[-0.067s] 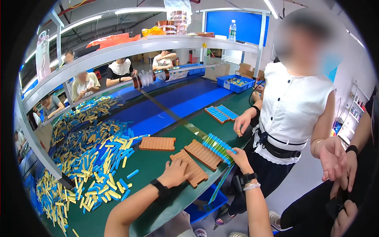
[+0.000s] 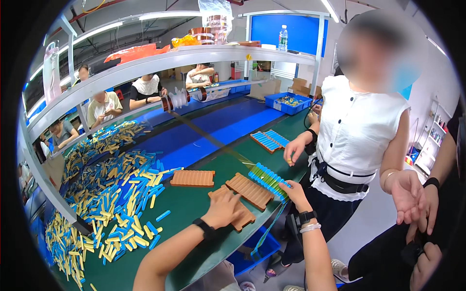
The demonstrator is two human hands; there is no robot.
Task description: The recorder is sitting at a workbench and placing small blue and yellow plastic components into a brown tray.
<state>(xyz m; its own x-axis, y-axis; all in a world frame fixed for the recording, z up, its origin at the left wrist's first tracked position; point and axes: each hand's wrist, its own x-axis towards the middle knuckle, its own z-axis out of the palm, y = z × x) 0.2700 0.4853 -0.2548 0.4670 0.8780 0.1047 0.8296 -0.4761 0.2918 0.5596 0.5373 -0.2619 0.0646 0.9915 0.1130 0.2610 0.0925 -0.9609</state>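
My left hand (image 2: pixel 222 209) lies with fingers spread over the nearest brown grooved tray (image 2: pixel 245 222). With my right hand (image 2: pixel 294 195) I grip the near end of a row of blue sticks (image 2: pixel 268 180), joined by a yellowish-green tape band. This row sits along the right side of a second brown grooved tray (image 2: pixel 250 190), whose visible grooves hold nothing. From the row's far end, a clear tape strip (image 2: pixel 208 137) runs up to a roll (image 2: pixel 168 104) on a bar. A blue-green tail (image 2: pixel 264 238) hangs past the table edge. Another grooved tray (image 2: pixel 193 178) lies to the left.
A big heap of blue and yellow sticks (image 2: pixel 121 203) covers the table's left. Two filled trays (image 2: pixel 270 139) lie farther back, before a blue bin (image 2: pixel 289 103). A co-worker in white (image 2: pixel 359 136) stands at right. A metal shelf frame (image 2: pixel 194 54) spans overhead.
My left hand has slid slightly right and up across the nearest tray. The tape strip near the row's far end looks narrower, as if turned. My right hand keeps its grip.
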